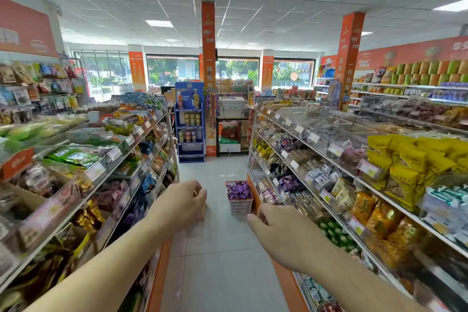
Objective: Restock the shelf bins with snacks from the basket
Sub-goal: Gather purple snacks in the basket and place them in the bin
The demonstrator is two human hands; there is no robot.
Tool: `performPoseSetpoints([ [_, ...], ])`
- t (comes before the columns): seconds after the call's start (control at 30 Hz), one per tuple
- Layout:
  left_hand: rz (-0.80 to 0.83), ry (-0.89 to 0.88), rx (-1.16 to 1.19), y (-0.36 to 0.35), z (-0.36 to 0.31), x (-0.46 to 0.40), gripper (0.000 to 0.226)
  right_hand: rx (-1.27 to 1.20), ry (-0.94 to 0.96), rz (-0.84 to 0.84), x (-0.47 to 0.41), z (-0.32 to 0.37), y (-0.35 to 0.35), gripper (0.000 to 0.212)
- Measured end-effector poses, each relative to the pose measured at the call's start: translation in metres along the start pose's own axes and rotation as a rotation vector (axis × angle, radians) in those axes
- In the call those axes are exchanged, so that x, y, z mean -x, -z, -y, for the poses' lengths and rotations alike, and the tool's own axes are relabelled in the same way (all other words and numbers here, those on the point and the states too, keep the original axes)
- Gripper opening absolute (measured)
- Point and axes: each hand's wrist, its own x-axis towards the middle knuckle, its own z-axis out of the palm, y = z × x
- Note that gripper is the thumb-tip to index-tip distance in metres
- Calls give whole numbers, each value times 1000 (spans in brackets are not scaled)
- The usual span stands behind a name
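A shop aisle runs away from the camera over a pale tiled floor (222, 248), with long shelf racks on both sides. The left shelves (83, 200) carry clear bins of bagged snacks in green, gold and purple wrappers, each bin fronted by a price tag. The right shelves (329, 167) hold more bins, with stacked yellow bags (415, 159) near the top at the right and orange-gold packets on the tier below. At the far end of the aisle stand an orange pillar (208, 58), a blue display stand (190, 121) just left of it, and a white printer (231, 106) on a small desk, with large windows behind. On the floor, close against the base of the right shelves, sits the red-rimmed white basket (240, 204), heaped with small purple-wrapped snacks (238, 190). Both bare forearms reach forward into the aisle, well short of the basket. The left hand (181, 204) is seen from the back with its fingers curled down; something pale and yellowish shows at its fingertips, but it is too hidden to tell what it is or whether the grip is clamped on it. The right hand (277, 229) hangs palm down near the lower right shelves, fingers loosely bent and apart from any item, its grip holding nothing.
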Motion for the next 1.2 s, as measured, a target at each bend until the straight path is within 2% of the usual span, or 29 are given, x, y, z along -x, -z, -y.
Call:
performPoseSetpoints([
  [0.17,52,-4,-3,-25,24,-15,26,-27,-43,-21,-21,-10,-32,44],
  [0.3,97,7,0,-61,41,-42,26,-51,-81,36,-48,-31,-51,43],
  [0.5,96,55,-16,-118,59,-110,24,-121,-88,93,-134,-78,-82,43],
  [0.67,132,90,-37,-148,79,-164,26,-113,-98,225,-211,-103,-102,39],
  [1.2,268,63,-44,-223,199,-437,20,-128,-204,244,-489,-119,-181,39],
])
